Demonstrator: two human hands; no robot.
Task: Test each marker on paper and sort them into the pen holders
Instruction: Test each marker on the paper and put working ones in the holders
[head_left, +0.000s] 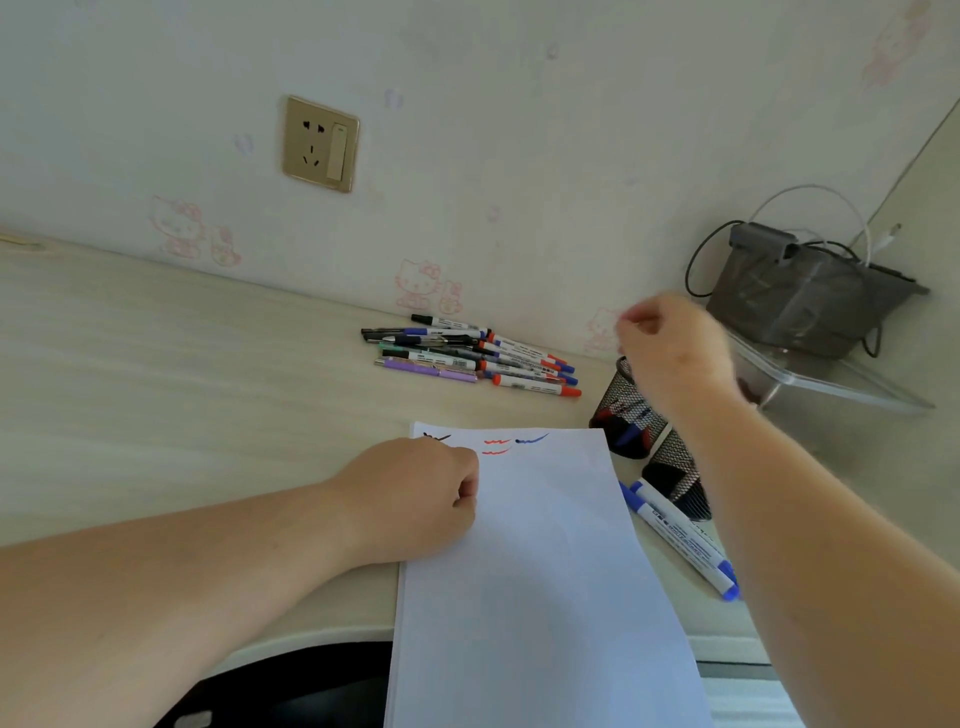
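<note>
Both hands' fingers curled; left hand (415, 499) presses paper (524, 571).

The right hand (670, 353) is motion-blurred above the mesh pen holder (626, 410), so can't tell if it's pinching anything. It hides that holder's far rim. The paper (524, 561) beside the holder runs off the bottom edge.

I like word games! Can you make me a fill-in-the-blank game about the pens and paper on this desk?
1. The scribbles on the paper are black, red and ____.
2. The left hand rests on the ____.
3. The pen holders are made of black ____.
4. The marker lying alone beside the paper has a ____ cap.

Answers: blue; paper; mesh; blue
</note>
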